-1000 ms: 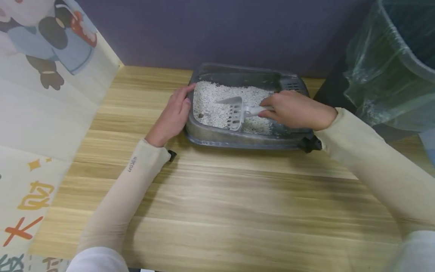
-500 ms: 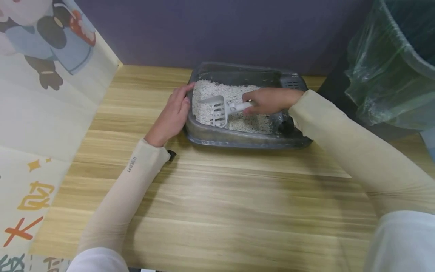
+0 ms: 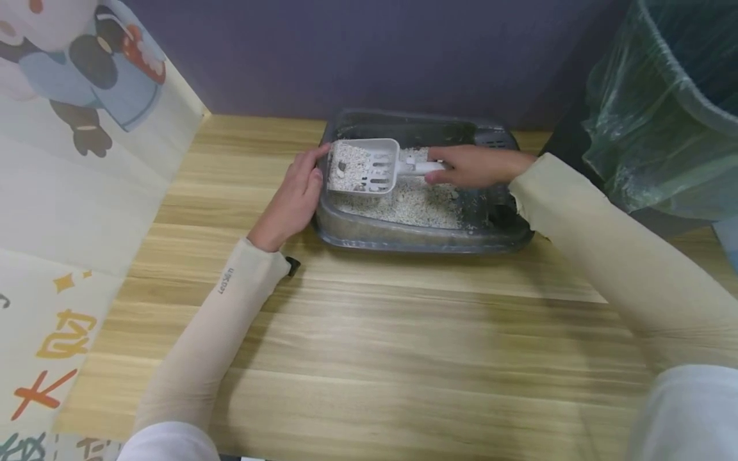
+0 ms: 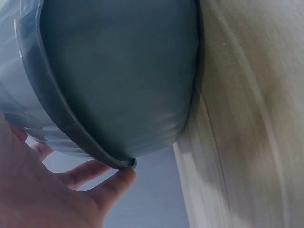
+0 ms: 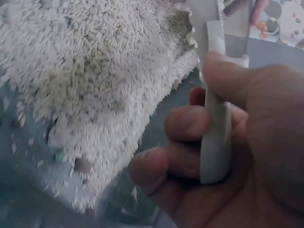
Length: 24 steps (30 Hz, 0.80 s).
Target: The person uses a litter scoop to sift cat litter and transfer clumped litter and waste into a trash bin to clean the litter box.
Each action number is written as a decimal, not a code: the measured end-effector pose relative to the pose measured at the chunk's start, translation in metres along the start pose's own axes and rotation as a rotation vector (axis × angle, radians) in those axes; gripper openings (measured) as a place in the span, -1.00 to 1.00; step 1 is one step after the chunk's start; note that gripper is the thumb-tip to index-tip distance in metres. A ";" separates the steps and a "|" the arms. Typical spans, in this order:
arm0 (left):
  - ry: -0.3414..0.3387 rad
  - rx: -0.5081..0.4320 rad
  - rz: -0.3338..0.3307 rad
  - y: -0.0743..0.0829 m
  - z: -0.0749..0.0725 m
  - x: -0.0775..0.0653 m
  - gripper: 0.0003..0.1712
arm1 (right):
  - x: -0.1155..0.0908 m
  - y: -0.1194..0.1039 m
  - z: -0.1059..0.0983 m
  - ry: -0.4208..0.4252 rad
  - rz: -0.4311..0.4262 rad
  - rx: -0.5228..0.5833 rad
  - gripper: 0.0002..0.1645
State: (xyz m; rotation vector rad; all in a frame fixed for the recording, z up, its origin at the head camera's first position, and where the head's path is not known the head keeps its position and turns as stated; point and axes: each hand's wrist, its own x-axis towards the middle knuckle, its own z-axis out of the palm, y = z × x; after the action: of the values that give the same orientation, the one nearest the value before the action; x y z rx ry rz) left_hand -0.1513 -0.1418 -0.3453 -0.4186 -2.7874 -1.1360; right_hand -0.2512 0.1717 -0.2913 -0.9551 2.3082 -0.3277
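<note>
A grey litter box [image 3: 403, 238] holds pale pellet litter [image 3: 403, 208]. Over its left part my right hand [image 3: 478, 166] holds a light slotted litter scoop [image 3: 419, 168] by the handle. Litter and a small dark clump [image 3: 342, 166] lie in the scoop. In the right wrist view, fingers and thumb wrap the scoop handle [image 5: 216, 137], above pellets [image 5: 95, 71] that thin out toward the box floor. My left hand [image 3: 293, 198] grips the box's left rim; the left wrist view shows its thumb and fingers about that rim [image 4: 61, 118].
The box stands on a wooden surface [image 3: 403, 352] against a dark purple wall [image 3: 375, 57]. At the right is a dark bin [image 3: 680, 89] lined with a clear plastic bag. A printed wall panel [image 3: 86, 192] borders the left side.
The scoop first went left through the litter, then came up and levelled, now carrying litter and a dark clump. My right hand moved left with it. The left hand stayed at the rim.
</note>
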 end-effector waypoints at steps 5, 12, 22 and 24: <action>0.007 0.001 -0.005 0.002 0.000 0.002 -0.44 | -0.032 0.007 0.003 0.207 0.023 -0.047 -0.54; 0.003 0.011 0.010 -0.001 0.002 -0.001 -0.44 | -0.065 0.011 0.030 0.495 0.006 0.030 -0.62; 0.008 0.007 0.013 0.001 0.003 -0.001 -0.44 | -0.080 0.010 0.053 0.680 -0.048 0.050 -0.63; 0.011 0.006 0.013 0.002 0.003 -0.001 -0.44 | -0.081 0.010 0.054 0.722 -0.051 0.044 -0.63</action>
State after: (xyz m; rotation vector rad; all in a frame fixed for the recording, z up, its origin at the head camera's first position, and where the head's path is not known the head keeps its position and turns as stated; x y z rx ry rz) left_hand -0.1496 -0.1388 -0.3465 -0.4283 -2.7735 -1.1228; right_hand -0.1782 0.2360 -0.3023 -0.9813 2.8970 -0.8563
